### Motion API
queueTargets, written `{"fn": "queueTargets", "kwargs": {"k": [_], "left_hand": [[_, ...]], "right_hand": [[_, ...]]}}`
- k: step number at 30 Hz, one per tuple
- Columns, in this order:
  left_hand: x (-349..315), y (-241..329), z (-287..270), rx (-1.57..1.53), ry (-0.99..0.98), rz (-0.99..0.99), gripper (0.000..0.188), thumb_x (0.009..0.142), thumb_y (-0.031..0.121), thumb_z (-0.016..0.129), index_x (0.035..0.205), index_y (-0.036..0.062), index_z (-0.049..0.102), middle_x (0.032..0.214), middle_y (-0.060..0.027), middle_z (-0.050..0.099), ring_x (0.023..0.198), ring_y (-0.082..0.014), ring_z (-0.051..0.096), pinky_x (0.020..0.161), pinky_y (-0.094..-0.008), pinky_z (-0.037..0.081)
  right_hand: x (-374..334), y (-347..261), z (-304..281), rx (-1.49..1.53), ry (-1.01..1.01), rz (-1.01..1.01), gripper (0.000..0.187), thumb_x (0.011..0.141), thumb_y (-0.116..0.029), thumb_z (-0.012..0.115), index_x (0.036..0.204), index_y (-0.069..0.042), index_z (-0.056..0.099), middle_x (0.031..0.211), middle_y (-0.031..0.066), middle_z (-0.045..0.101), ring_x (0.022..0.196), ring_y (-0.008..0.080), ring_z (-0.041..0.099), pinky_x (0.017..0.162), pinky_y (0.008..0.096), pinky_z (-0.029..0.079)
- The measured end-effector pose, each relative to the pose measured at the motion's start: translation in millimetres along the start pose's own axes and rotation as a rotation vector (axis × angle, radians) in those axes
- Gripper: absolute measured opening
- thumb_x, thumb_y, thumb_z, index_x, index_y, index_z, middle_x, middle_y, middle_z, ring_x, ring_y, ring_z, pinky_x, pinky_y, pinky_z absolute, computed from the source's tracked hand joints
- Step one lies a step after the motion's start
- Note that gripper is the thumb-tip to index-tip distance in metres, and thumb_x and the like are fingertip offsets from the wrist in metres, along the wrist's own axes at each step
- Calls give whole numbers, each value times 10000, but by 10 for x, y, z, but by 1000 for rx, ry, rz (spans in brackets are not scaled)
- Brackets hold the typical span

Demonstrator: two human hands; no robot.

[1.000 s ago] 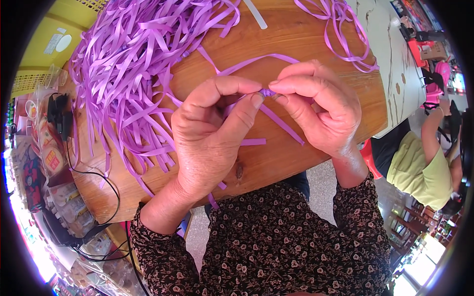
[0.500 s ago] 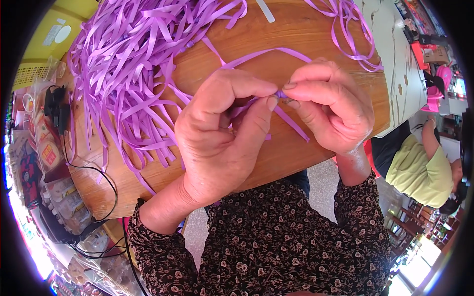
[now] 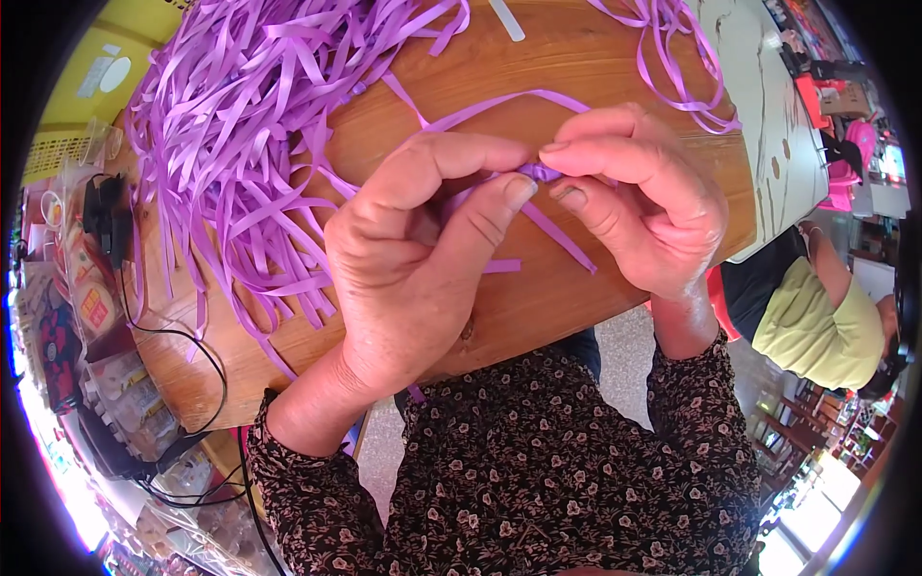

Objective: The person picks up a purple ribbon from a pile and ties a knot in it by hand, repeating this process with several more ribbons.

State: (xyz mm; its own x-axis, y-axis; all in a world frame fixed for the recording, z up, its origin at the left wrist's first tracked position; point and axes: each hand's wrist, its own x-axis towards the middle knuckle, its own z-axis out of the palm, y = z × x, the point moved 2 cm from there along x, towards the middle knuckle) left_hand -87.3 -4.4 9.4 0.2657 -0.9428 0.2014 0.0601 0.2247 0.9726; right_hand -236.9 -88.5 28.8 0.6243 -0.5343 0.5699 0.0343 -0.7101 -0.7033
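Note:
Both hands meet at a small knot in a purple ribbon (image 3: 540, 173), above the wooden table. My left hand (image 3: 408, 250) pinches the ribbon between thumb and forefinger, left of the knot. At the knot's other side, my right hand (image 3: 653, 197) has its thumb and fingertips curled round the ribbon, slightly loosened. One loop arches behind the hands, and two short tails hang below the knot. Beside my left hand lies a large heap of purple ribbons (image 3: 230, 125); some carry small knots. Part of the ribbon is hidden behind my fingers.
More purple ribbon loops (image 3: 672, 67) lie at the table's far right. A pale strip (image 3: 507, 19) rests at the back of the wooden table (image 3: 499, 317). A yellow basket (image 3: 72, 86), black cable (image 3: 226, 374) and packages crowd the left. Another person (image 3: 821, 317) is at the right.
My right thumb has moved down and apart from its fingertip, so more of the knot shows. My left hand has shifted slightly left.

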Motion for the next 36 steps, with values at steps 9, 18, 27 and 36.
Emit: {"fn": "queueTargets", "kwargs": {"k": [9,18,27,36], "left_hand": [[30,-42,17,-56,28,5,124,852,-56,614,964,-7,633,866,11,599,722,-11,485,645,-143,407],[38,-13,0,101,6,28,105,843,-60,617,936,-13,620,826,-6,592,697,-34,479,622,-169,400],[28,-14,-25,251,-62,130,111,889,-47,549,990,-28,590,884,-18,583,791,-67,524,714,-186,423],[75,-33,-15,180,61,108,110,812,-68,637,897,-8,602,778,-44,601,651,-87,518,587,-201,418]], "right_hand": [[-7,7,43,66,11,39,238,723,119,672,934,11,651,935,137,631,806,149,603,663,213,468],[-1,10,-14,-24,1,-26,229,737,122,664,941,26,628,898,140,638,757,136,606,612,210,464],[-13,14,-4,-54,11,-40,176,782,96,634,945,33,615,876,141,635,731,145,606,627,225,479],[-71,25,-6,163,58,77,191,805,138,578,979,61,592,978,172,594,782,154,614,680,238,513]]}}
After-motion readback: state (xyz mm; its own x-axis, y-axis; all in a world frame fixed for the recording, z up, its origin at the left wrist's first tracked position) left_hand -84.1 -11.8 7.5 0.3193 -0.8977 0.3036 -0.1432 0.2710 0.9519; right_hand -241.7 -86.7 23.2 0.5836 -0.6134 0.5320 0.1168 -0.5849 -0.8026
